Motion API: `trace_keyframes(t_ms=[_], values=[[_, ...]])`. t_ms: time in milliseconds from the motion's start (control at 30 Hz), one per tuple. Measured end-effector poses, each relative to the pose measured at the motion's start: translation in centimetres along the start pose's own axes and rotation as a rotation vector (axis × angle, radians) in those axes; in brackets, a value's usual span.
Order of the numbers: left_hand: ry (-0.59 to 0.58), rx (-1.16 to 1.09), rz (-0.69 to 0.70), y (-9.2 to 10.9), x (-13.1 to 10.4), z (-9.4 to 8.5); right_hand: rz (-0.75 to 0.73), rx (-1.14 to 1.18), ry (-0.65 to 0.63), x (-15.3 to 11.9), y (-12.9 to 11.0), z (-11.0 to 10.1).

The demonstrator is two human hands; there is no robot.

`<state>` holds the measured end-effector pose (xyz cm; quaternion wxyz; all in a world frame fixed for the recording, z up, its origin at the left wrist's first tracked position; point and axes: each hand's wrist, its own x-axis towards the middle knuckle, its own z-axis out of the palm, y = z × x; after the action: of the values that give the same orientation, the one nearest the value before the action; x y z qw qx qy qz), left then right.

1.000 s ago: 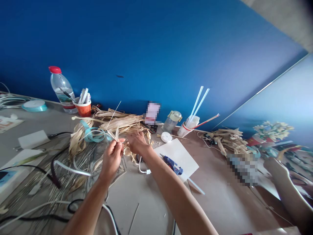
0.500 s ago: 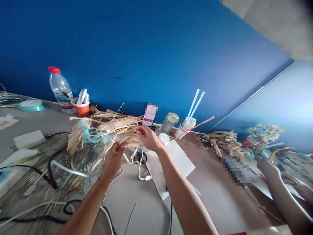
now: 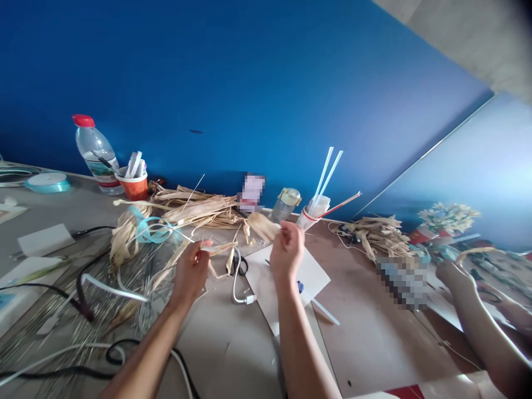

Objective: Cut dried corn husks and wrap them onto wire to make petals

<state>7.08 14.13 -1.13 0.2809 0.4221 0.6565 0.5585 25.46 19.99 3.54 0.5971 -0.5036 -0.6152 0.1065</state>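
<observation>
My left hand (image 3: 193,269) is closed in a pinch on a narrow strip of dry corn husk (image 3: 220,249) that points to the right. Farther right, my right hand (image 3: 287,249) grips a wider piece of dry corn husk (image 3: 262,226), which sticks out up and to the left. The two pieces are apart. Behind my hands lies a pile of dried husks (image 3: 199,208). Black-handled scissors (image 3: 239,266) rest between the hands, partly covered by a white USB cable (image 3: 236,291). White paper (image 3: 307,271) lies beneath my right hand.
Thin wires (image 3: 95,293) and cables spread over the left side. Along the wall stand a bottle (image 3: 96,155), an orange cup (image 3: 133,185), a phone (image 3: 251,193), a jar (image 3: 286,204) and a straw cup (image 3: 310,217). A co-worker's hand (image 3: 456,277) is at right.
My right hand has moved right and toward me, carrying a husk piece away from my left hand. My left hand stays nearly in place, still pinching its strip.
</observation>
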Motion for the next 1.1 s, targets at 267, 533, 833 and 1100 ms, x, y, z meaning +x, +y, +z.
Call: trace_keyframes(t_ms=[267, 533, 833, 1100], values=[[0.138, -0.245, -0.056, -1.4, 0.7, 0.1, 0.616, 0.604, -0.428, -0.1, -0.7, 0.7], [0.125, -0.311, -0.010, -0.1, 0.1, -0.2, 1.030, 0.553, -0.535, -1.8, -2.1, 9.8], [0.121, -0.554, -0.094, 0.2, 0.4, 0.2, 0.742, 0.631, -0.442, 2.3, -3.6, 8.9], [-0.372, -0.535, -0.234, 1.5, -0.6, 0.0, 0.164, 0.297, -0.868, 0.5, -1.4, 0.6]])
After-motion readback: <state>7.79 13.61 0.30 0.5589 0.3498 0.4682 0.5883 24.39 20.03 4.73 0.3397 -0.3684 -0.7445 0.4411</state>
